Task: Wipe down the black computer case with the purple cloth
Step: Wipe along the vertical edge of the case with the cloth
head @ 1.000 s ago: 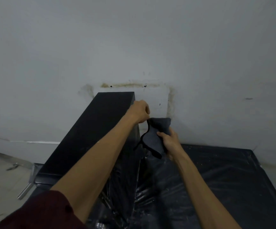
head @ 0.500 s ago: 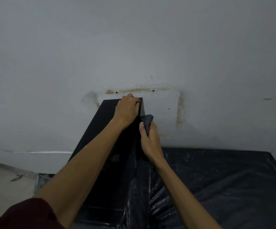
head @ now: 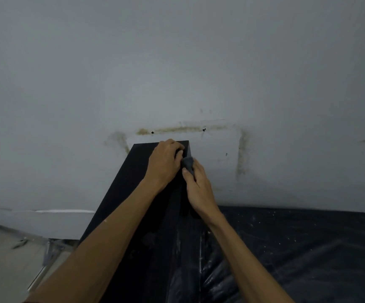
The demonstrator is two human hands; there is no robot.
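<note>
We are working at the far end of the black computer case point(head: 133, 182), which stands upright on the left of the scene with its far end close to the wall point(head: 177, 62). Our left hand point(head: 166, 162) lies on the far right corner of its top. The fingers point(head: 175, 145) curl over the edge there, we judge to brace the case so it does not rock or slide under the rubbing.

Our right hand point(head: 199, 191) sits just beside it and holds the purple cloth point(head: 188, 164), which looks grey in this dim light. The cloth is bunched inside closed fingers, with the thumb on top. That wad is pressed against the upper right side of the case, just under the top edge, so the pressure falls on one small patch.

The black plastic sheet point(head: 297, 248) spreads to the right and near side, flecked with pale specks. It probably shields what lies beneath it. Brownish stains point(head: 177, 129) mark the wall above the case.
</note>
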